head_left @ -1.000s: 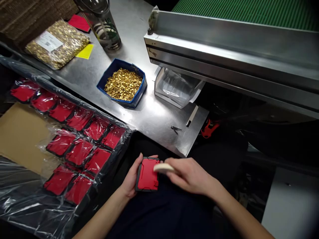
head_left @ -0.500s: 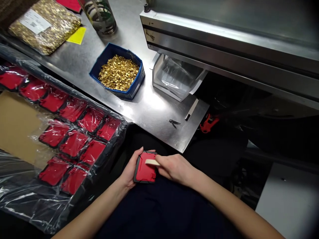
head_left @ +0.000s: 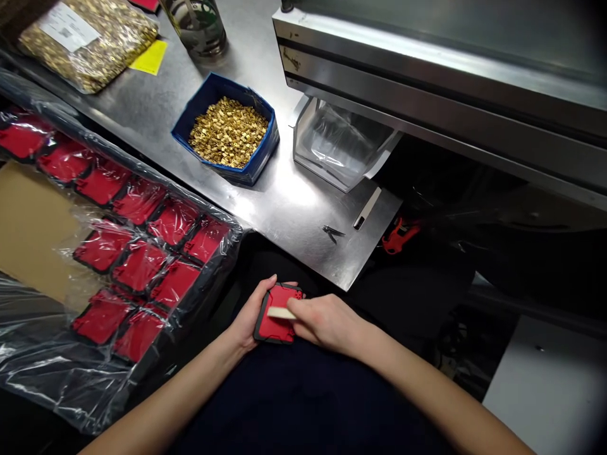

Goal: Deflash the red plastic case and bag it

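My left hand [head_left: 249,319] is closed round the left side of a red and black case [head_left: 274,328], its thumb along the upper left edge. A flat, pale stick [head_left: 279,313] lies across the red face, pinched between the thumb and fingers of my right hand [head_left: 320,321]. The right fingertips are beside the case's right edge and partly hidden. Beyond the hands, a blue box [head_left: 227,129] of small gold metal pieces sits on the steel table [head_left: 303,243].
Left is a plastic-lined box [head_left: 190,205] of bagged red pieces. The table bears a clear bin [head_left: 332,148], small snips [head_left: 332,232], a white-handled tool [head_left: 367,207], a bag of gold pieces [head_left: 99,47] and a glass jar [head_left: 202,28]. An orange tool [head_left: 399,236] lies past the table edge.
The pale stick and my right fingers have shifted slightly left over the case. The case is turned a little in my left hand. The view has moved slightly.
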Demonstrator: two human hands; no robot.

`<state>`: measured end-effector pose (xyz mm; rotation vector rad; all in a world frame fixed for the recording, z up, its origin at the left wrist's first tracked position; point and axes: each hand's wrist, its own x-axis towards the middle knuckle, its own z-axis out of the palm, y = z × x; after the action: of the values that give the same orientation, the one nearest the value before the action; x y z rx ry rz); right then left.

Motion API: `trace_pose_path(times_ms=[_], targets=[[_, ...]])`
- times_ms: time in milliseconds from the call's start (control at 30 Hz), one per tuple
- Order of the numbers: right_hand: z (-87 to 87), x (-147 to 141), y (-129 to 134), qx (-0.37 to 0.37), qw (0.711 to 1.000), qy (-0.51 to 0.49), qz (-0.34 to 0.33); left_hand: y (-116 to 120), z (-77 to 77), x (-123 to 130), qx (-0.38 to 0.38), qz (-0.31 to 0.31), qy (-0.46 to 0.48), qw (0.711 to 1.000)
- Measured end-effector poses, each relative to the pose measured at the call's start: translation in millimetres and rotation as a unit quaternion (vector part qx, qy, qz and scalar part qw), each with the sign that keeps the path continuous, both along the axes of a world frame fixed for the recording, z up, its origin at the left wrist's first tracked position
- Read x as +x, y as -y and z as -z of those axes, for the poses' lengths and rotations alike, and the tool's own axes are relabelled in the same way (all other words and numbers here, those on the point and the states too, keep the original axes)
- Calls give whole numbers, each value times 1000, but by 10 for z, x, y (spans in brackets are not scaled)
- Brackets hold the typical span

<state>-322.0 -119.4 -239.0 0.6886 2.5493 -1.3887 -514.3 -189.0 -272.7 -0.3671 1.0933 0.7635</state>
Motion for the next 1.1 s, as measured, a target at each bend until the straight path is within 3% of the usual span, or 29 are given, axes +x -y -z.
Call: trace_pose_path(times_ms=[100,533,767,967,1100], targets=[[16,42,-11,-3,1000,12,24,-12,28,-18,-2,5,-3,1000],[8,-30,-26,-39,999,15,-2,-52,108,-40,-16,24,11,1000],[17,-18,-18,-49,998,35,20,-61,171,-104,-13,32,27,999],[23,-6,-31,-16,998,43,44,-78,183,-97,-14,32,17,999],[16,-64,4,-25,999,45,11,-85,163,-70,-14,27,18,999]])
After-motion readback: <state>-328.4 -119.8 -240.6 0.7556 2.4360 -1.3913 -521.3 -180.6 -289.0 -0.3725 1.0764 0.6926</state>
